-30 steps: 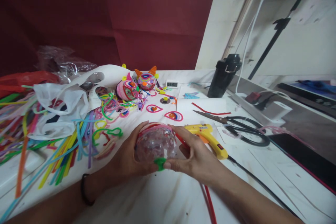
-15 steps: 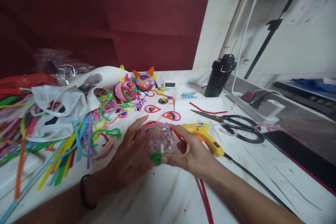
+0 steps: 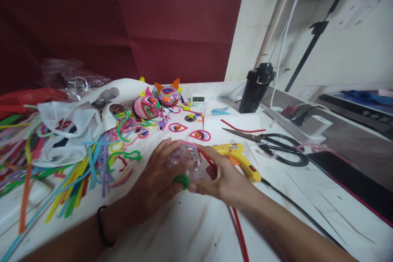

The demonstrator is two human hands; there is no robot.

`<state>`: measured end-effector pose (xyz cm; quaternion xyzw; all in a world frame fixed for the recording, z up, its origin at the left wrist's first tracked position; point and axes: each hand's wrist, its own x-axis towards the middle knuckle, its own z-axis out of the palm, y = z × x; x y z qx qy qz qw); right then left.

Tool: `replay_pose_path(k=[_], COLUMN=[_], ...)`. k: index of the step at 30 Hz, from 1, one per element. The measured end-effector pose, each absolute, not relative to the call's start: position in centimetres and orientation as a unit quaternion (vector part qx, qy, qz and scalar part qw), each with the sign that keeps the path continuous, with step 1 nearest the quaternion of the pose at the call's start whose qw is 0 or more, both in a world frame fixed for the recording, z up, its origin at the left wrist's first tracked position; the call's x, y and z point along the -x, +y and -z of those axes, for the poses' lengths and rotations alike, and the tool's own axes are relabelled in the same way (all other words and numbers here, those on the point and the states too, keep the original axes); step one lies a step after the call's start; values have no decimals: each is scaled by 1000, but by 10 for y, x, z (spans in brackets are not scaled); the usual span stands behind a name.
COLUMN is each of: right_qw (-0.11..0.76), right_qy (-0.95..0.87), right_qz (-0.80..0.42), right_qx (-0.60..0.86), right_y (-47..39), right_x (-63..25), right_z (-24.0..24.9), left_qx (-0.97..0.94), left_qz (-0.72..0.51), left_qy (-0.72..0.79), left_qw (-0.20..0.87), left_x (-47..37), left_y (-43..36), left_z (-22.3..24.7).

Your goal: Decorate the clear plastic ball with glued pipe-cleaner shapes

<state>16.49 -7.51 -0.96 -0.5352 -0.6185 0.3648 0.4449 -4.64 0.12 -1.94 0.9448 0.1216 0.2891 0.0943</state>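
A clear, round ball [image 3: 193, 163] with a pink-red strip over its top is held between both hands at the middle of the table. A green disc [image 3: 182, 181] sits at its near side, by both thumbs. My left hand [image 3: 156, 176] wraps the ball's left side, fingers over its top. On the right side my right hand [image 3: 222, 174] grips it, with a red strip [image 3: 240, 233] running under the palm toward the near edge. Two eye-shaped pieces [image 3: 200, 135] lie just beyond the ball.
A yellow glue gun [image 3: 242, 159], black-handled scissors [image 3: 276, 147] and a phone [image 3: 346, 180] lie to the right. Behind stand a black bottle [image 3: 257, 89] and two decorated balls [image 3: 168, 95]. Colourful pipe cleaners [image 3: 73, 184] and a white bag [image 3: 69, 135] cover the left.
My left hand has shifted over the ball, its fingers now further across the top. The green disc has turned slightly left and up. My right hand stays nearly in place.
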Motion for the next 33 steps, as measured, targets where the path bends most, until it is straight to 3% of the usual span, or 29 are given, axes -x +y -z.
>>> replay_pose_path(k=[21,33], right_qw=[424,508], right_qy=[-585,-556], right_qz=[-374,-298], right_qx=[581,587], right_y=[-73,-60], right_x=[-170,-190], right_z=[-5,0], left_qx=[-926,-908], left_qz=[-318,-259], left_qy=[144,207], left_qw=[142,257], left_x=[41,25], left_y=[13,39], left_z=[12,-10])
